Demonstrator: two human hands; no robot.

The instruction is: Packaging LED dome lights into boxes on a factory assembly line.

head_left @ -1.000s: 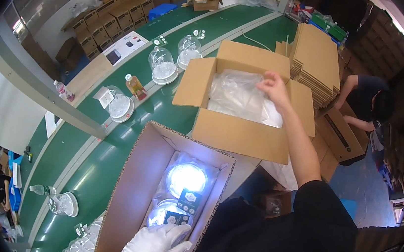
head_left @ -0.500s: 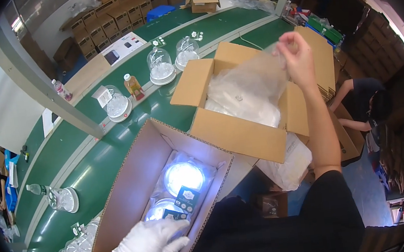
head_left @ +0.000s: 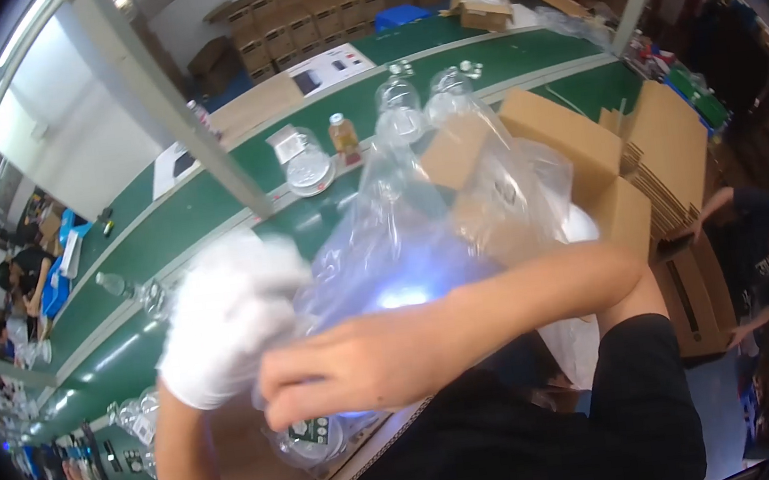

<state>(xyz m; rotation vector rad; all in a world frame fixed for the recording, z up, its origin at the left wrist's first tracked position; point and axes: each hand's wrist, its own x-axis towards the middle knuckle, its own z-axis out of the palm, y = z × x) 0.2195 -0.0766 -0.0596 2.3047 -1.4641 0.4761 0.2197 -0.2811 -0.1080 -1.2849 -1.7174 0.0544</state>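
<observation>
A large clear plastic bag (head_left: 365, 233) is stretched over the open carton in front of me. My right hand (head_left: 361, 366), bare, crosses to the left with fingers curled in on the bag's edge. Beside it is my left hand (head_left: 232, 314) in a white glove, close to the same edge; motion smears its fingers. Through the film a bluish-white light glows. Below my hands, a clear dome-shaped lamp (head_left: 311, 441) with a dark green label lies in the carton (head_left: 249, 464). My forearm and the bag hide much of the carton's inside.
To the right stands another open carton (head_left: 572, 138) with clear bags. On the green conveyor table (head_left: 306, 220) are several clear domes (head_left: 400, 110) on white bases and a drink bottle (head_left: 344, 138). At right another person's arm (head_left: 717, 202) reaches beside cardboard.
My right hand has come from the right-hand carton to the left, bringing the bag across. My left hand has risen from the lamps in the near carton. The view has shifted.
</observation>
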